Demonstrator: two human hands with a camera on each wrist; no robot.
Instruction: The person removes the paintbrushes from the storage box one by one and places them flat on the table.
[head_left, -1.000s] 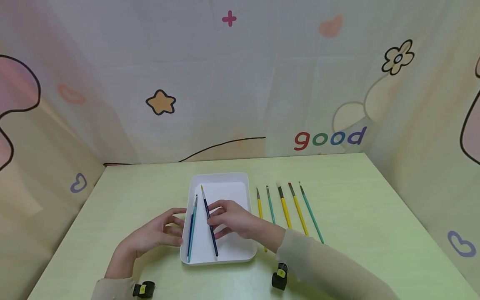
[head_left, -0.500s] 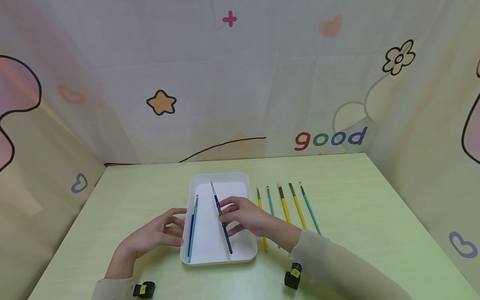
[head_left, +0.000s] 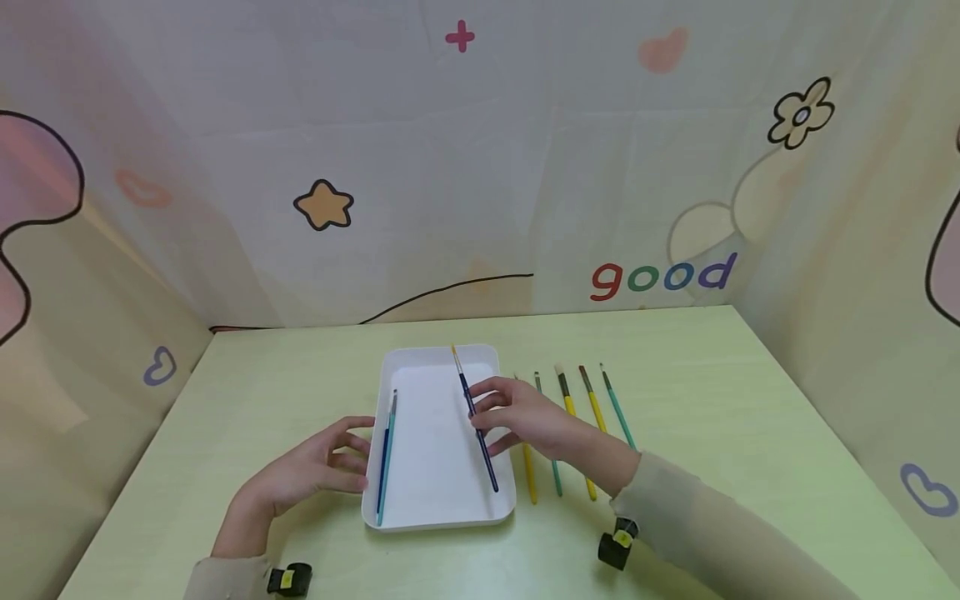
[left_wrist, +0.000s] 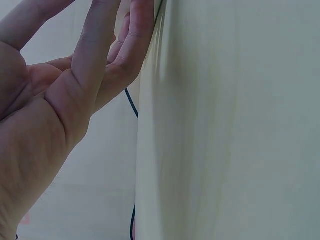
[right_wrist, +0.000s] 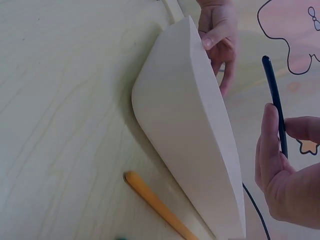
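Observation:
My right hand (head_left: 525,417) pinches a dark blue paintbrush (head_left: 486,450) between thumb and fingers, over the right part of a white tray (head_left: 435,520). In the right wrist view the brush handle (right_wrist: 271,80) stands above the tray's rim. My left hand (head_left: 315,467) is at the tray's left edge, fingers extended and spread against its side. Inside the tray, along its left wall, lie a teal paintbrush (head_left: 389,467) and a dark blue paintbrush (head_left: 382,475) side by side. The left wrist view has the left hand (left_wrist: 75,95) with its palm showing.
Right of the tray several paintbrushes lie in a row on the table (head_left: 750,433), among them a yellow one (head_left: 530,479), a teal one (head_left: 557,479) and another teal one (head_left: 617,408). My right forearm partly hides them. A printed cloth (head_left: 480,183) hangs behind the table.
My right hand has moved to the right with the dark blue paintbrush, from the left-middle of the tray to its right side. The left hand has stayed in place.

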